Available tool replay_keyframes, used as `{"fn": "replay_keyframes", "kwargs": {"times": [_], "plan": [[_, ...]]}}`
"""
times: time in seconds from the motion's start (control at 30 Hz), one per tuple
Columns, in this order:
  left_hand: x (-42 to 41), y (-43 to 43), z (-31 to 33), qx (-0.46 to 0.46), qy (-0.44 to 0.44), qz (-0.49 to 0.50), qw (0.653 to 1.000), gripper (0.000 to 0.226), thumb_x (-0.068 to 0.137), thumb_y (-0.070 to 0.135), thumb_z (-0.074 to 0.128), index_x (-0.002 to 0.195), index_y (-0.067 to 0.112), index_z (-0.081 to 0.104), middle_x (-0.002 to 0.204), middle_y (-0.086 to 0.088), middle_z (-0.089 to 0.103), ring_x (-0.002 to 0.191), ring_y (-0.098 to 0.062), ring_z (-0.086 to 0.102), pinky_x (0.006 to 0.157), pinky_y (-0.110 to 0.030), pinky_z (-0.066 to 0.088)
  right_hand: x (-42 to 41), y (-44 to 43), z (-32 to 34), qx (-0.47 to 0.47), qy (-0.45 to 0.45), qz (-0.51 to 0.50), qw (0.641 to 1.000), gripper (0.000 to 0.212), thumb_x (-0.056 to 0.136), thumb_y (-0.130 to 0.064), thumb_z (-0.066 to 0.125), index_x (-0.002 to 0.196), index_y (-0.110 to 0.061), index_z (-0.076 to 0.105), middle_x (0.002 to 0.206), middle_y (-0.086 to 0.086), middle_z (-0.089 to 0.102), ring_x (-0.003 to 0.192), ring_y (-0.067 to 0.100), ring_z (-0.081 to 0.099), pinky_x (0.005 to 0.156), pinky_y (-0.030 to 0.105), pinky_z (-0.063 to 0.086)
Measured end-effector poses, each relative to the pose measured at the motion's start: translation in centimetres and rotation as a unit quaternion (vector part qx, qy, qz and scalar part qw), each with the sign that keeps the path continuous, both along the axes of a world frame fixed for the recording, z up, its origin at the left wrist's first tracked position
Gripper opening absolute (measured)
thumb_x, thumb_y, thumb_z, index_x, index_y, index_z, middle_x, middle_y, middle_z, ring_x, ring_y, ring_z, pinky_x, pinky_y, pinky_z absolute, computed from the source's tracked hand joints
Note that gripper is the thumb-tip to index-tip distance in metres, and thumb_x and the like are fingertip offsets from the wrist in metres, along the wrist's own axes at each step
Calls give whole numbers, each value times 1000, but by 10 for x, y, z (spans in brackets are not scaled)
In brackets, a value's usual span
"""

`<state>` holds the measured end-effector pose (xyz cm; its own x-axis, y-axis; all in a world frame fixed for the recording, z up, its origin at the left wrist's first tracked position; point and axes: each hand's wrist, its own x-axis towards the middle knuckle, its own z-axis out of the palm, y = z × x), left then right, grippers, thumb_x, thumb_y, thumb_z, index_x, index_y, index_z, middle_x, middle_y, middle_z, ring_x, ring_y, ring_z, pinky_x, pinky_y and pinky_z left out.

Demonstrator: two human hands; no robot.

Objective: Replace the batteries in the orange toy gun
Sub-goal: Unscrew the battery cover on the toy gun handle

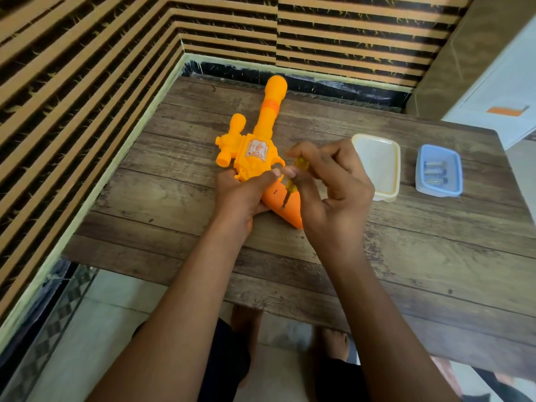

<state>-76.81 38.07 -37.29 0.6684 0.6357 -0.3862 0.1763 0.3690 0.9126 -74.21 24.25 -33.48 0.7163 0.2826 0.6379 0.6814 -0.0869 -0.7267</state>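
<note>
two hands work near the middle of the tabletop (pixel 406 256). the orange toy gun (pixel 255 152) lies flat on the wood. its barrel (pixel 272 105) points away from me toward the striped wall (pixel 87 82), and its darker orange grip (pixel 290 213) points back toward me and to the right.

left hand (pixel 240 195): grasping the gun where the body meets the grip, with the fingers curled over it. the thumb is hidden from my view.

right hand (pixel 336 192): pinching a screwdriver (pixel 290 187) by its translucent yellow handle, between the thumb and the fingertips. the other fingers are loosely bent above it. the shaft slants down and to the left. its tip rests on the grip at a small dark spot (pixel 282 206). i cannot tell whether that spot is a screw head or a bare hole.

right of the hands stand two containers.
- a pale translucent container (pixel 377 163) with a cream rim sits just beside the right hand. i cannot make out anything inside it.
- a blue container (pixel 419 181) sits farther right, apart from the first. it holds batteries (pixel 435 171) lying side by side. i count three, though they are blurred.

below the near edge of the tabletop, bare feet (pixel 246 323) stand on a pale floor.
</note>
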Motion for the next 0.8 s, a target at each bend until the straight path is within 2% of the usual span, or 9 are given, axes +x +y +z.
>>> {"fn": "replay_keyframes", "kwargs": {"times": [0.07,0.17,0.27,0.37,0.47,0.57,0.63,0.7,0.8], "plan": [[0,-1,1,3,-2,8,1000,60,65,21,90,121,10,73,111,-13,79,101,-33,78,72,-56,66,0,-1,0,-8,-7,-10,1000,28,92,9,69,115,-5,77,87,10,61,82,23,63,71,41,51],[0,-2,2,8,-4,5,1000,63,61,24,89,120,10,74,111,-12,79,101,-33,78,72,-56,66,1,-2,2,-14,-1,20,1000,41,89,20,62,121,-3,74,102,6,71,95,15,68,82,37,56],[-2,-2,5,6,-8,-11,1000,61,52,25,90,108,9,73,98,-11,77,93,-33,77,69,-50,66,1,0,3,-19,16,56,998,33,90,13,70,117,-4,75,106,8,67,100,16,65,83,41,55],[-4,-4,9,3,-21,-20,1000,72,33,37,80,100,15,72,90,-8,74,85,-28,74,67,-46,64,1,2,4,-19,13,54,998,28,87,7,78,112,-7,78,93,8,58,88,21,60,76,41,51],[-2,-2,4,1,-8,-13,1000,63,54,23,92,112,8,72,97,-10,76,94,-31,76,69,-49,65,2,0,4,-24,-1,45,999,35,86,16,72,113,-5,78,93,2,60,87,16,62,75,34,52],[2,1,-2,4,5,9,1000,45,79,8,88,121,6,72,110,-16,78,101,-36,77,71,-57,66,1,-4,6,-24,5,60,998,42,85,22,58,116,-1,76,103,-1,67,96,13,65,81,31,53],[2,2,-4,5,6,12,1000,43,81,9,87,121,7,72,112,-17,78,101,-35,77,72,-57,66,2,-5,4,-15,11,59,998,34,90,19,58,113,1,75,105,4,68,98,18,67,82,37,55],[1,2,-3,3,-2,4,1000,49,75,14,90,121,9,72,112,-15,78,101,-33,77,73,-55,66,4,-5,3,1,16,44,999,21,94,9,69,111,0,76,104,13,65,97,26,67,80,46,56],[1,1,-3,1,-1,4,1000,49,75,14,91,120,10,73,112,-15,79,101,-34,77,73,-56,66,5,-4,0,8,10,10,1000,19,92,6,73,109,-1,77,96,16,63,91,27,65,74,48,53]]}}
